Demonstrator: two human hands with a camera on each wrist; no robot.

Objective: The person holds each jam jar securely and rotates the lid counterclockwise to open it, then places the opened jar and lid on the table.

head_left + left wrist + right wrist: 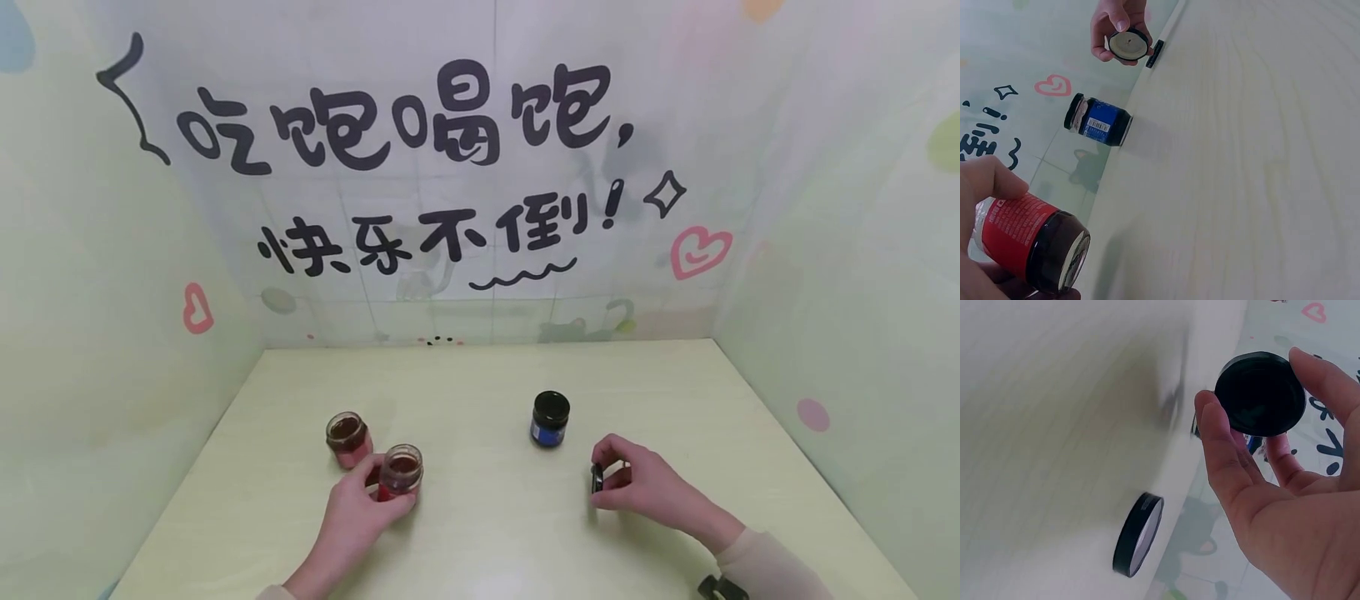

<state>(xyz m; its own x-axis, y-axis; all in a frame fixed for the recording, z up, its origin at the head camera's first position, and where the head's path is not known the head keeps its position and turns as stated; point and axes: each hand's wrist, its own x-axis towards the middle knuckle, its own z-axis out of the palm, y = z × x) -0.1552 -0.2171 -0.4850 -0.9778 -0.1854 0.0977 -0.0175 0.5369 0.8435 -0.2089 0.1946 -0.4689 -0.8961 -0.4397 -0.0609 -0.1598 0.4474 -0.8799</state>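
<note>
My left hand (356, 507) grips an uncapped glass jar (402, 468) with a red label (1013, 228) and dark contents. In the left wrist view the jar's underside shows, raised off the table. A second uncapped jar (348, 442) with dark contents stands just behind and left of it. My right hand (652, 486) pinches a round black lid (1261, 394) by its rim, held on edge with its pale inside (1128, 45) towards the left hand. Another black lid (1139, 535) lies on the table beside the right hand; in the head view I cannot make it out.
A dark jar (550, 421) with a blue label and a black lid on it stands at mid-table, behind and left of the right hand. The pale wooden table (480, 550) meets a printed cloth wall (495, 312) at the back, with similar walls on both sides.
</note>
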